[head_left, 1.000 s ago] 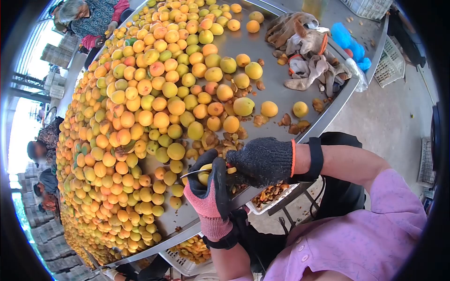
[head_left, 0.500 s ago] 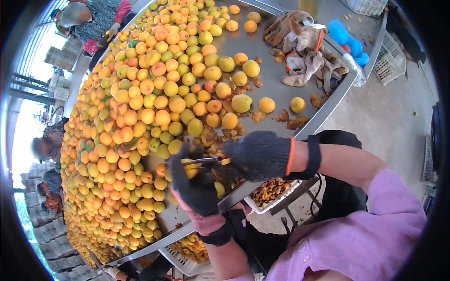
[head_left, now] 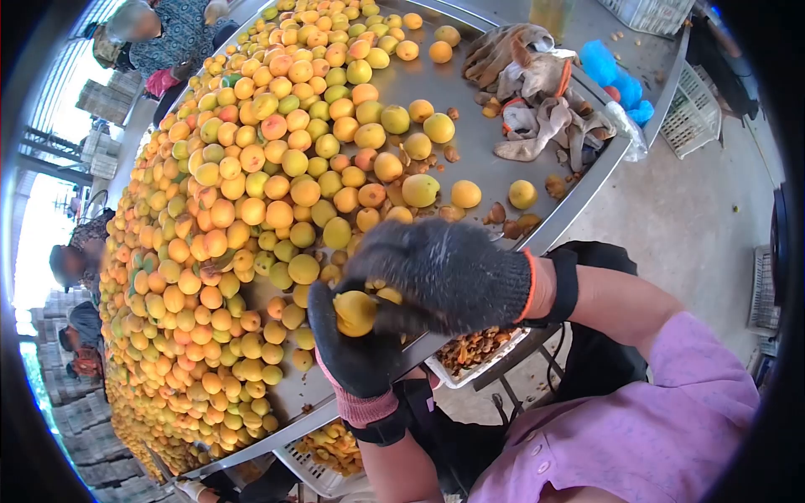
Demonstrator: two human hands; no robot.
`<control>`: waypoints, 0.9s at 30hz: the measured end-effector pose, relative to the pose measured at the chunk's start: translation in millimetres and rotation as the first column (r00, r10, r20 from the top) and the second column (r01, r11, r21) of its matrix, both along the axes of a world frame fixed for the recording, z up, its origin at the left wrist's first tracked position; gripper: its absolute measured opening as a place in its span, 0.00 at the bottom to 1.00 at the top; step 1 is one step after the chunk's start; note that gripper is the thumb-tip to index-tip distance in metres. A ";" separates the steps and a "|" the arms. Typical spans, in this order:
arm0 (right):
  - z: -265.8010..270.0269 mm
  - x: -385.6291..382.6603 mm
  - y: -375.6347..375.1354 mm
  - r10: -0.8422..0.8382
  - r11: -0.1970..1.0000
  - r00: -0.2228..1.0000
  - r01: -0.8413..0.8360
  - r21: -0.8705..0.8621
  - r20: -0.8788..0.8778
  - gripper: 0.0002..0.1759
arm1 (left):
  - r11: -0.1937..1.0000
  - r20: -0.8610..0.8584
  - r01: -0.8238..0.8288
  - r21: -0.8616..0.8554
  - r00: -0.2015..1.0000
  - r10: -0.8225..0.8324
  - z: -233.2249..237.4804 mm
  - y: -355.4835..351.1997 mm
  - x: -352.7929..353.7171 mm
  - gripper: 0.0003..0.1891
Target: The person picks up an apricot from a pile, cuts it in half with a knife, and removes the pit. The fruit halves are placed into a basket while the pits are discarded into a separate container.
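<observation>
My left hand (head_left: 359, 356), in a dark coated glove with a pink cuff, is closed around a yellow apricot (head_left: 355, 313) at the table's near edge. My right hand (head_left: 453, 275), in a dark knit glove with an orange hem, is curled just above and beside that apricot. Motion blurs its fingers, and anything inside them is hidden. Past both hands, a large heap of apricots (head_left: 243, 210) covers the metal table (head_left: 470, 151). Several loose apricots and brown scraps lie close to my right hand.
Used gloves (head_left: 537, 92) are piled at the table's right corner, near a blue plastic bag (head_left: 612, 71). Below the edge stand a crate of brown scraps (head_left: 476, 350) and a crate of apricot pieces (head_left: 331, 448). Another person (head_left: 180, 38) is at the far side.
The metal blade seen between my hands is now out of sight. My right hand has moved up and over my left, where a yellow apricot now shows clearly. The view has shifted slightly.
</observation>
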State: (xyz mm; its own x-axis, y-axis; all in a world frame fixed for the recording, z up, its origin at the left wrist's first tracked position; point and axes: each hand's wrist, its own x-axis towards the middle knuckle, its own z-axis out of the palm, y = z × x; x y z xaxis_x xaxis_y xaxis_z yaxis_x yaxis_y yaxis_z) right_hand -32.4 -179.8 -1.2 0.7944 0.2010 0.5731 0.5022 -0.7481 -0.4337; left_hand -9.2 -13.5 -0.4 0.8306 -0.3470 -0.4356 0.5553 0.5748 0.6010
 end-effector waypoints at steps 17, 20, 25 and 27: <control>28.1 -8.8 26.7 0.156 0.975 0.969 -0.119 -0.186 0.194 0.23 | 0.951 0.323 0.225 0.211 0.902 -0.286 -28.5 6.4 -9.1 0.26; 63.4 -5.3 28.8 0.360 0.877 0.932 -0.322 -0.356 0.043 0.21 | 0.838 0.423 0.373 -0.399 0.885 -0.192 -16.5 12.6 -21.9 0.26; 75.3 18.2 55.7 0.514 0.743 0.851 -0.506 -0.437 -0.111 0.17 | 0.990 0.583 -0.081 0.111 0.813 0.002 -35.0 34.2 -24.0 0.29; 72.5 22.8 75.2 0.475 0.834 0.878 -0.426 -0.352 0.063 0.15 | 0.978 0.164 -0.042 -0.205 0.983 0.076 -26.8 40.9 -14.8 0.29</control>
State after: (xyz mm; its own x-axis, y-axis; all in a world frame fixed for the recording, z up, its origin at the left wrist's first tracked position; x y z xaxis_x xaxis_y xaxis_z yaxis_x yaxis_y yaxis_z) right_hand -9.5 -104.6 71.2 0.4858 0.7065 0.5146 0.8546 -0.5076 -0.1098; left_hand -24.0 27.4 -27.2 0.9081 -0.3607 -0.2128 0.4163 0.7214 0.5535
